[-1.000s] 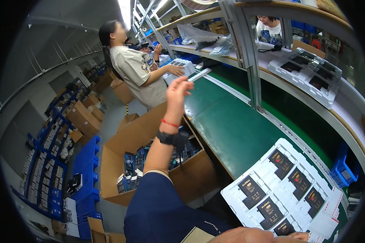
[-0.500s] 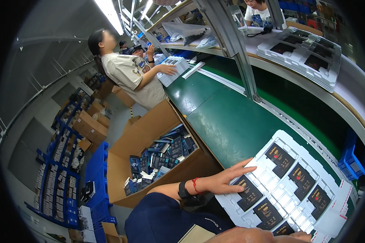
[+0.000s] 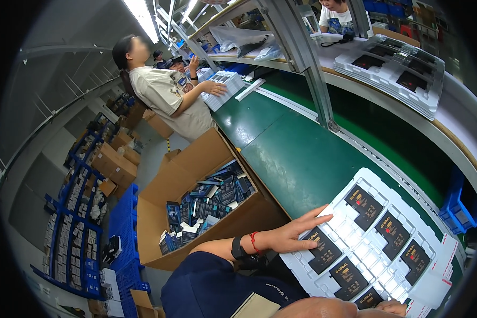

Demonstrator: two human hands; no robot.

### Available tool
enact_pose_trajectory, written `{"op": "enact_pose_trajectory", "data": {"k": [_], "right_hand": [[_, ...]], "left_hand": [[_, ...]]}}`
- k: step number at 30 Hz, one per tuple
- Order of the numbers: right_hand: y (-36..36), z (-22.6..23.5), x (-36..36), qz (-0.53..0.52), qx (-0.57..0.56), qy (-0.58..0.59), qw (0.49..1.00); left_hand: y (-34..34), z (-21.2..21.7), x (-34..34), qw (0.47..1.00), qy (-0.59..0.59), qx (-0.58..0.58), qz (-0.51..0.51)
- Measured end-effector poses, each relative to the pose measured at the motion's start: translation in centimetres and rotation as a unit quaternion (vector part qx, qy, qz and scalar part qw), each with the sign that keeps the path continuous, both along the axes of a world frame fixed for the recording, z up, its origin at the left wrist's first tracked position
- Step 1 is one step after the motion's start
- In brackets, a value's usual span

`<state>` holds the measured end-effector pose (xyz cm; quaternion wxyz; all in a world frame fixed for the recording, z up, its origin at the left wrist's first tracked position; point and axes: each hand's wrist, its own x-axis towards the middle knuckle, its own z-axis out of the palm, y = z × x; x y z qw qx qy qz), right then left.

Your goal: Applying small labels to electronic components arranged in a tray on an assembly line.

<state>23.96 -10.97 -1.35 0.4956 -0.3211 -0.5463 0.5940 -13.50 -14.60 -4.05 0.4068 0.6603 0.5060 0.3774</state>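
Observation:
A white plastic tray [image 3: 331, 290] with moulded compartments lies tilted at the near right end of the green bench. Several flat black battery packs [image 3: 350, 279] with gold print sit in its compartments; some carry a red dot. My left hand [image 3: 294, 236] rests on the tray's left edge, fingers stretched out and thumb over one battery pack. My right hand [image 3: 391, 307] is at the tray's near edge, partly cut off by the lower border. Its fingers are mostly hidden, so its grip is unclear. Beside it are white sheets with red marks [image 3: 446, 259].
Left of the bench stands an open cardboard box [image 3: 164, 199] with many small dark boxes [image 3: 217, 199]. A co-worker [image 3: 161, 90] handles a stack of white trays [image 3: 225, 87] farther along. More trays [image 3: 350, 71] lie on the raised shelf. A blue bin [image 3: 456, 209] is at right.
The view has shifted very slightly. My left hand stays on the tray, and my right hand's fingers have moved a little at its near edge.

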Motion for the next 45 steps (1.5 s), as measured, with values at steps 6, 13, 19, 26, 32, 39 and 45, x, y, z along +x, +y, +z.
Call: {"op": "enact_pose_trajectory", "data": {"k": [6,13,19,26,32,39,45], "right_hand": [[0.1,-0.1,0.1,0.004,-0.001,-0.01,1.0],[0.3,-0.9,0.4,0.002,0.003,0.004,1.0],[0.3,-0.7,0.2,0.013,0.022,0.006,1.0],[0.2,-1.0,0.1,0.012,0.026,0.031,0.999],[0.0,-0.5,-0.2,-0.008,0.039,0.031,0.999],[0.9,-0.6,-0.2,0.016,0.04,0.006,0.999],[0.9,-2.6,-1.4,-0.058,0.033,-0.028,0.997]], "left_hand": [[-0.2,-0.2,0.0,1.0,0.001,0.01,0.008],[0.2,-0.3,0.0,1.0,-0.003,0.016,0.008],[0.0,-0.6,-0.3,0.999,-0.003,0.032,0.013],[1.2,2.9,-5.8,0.865,-0.44,0.082,0.226],[0.9,7.5,-11.9,0.713,-0.58,0.169,0.357],[0.5,1.3,-9.5,0.79,-0.556,0.006,0.26],[-0.3,1.1,-10.8,0.774,-0.586,0.015,0.238]]}}
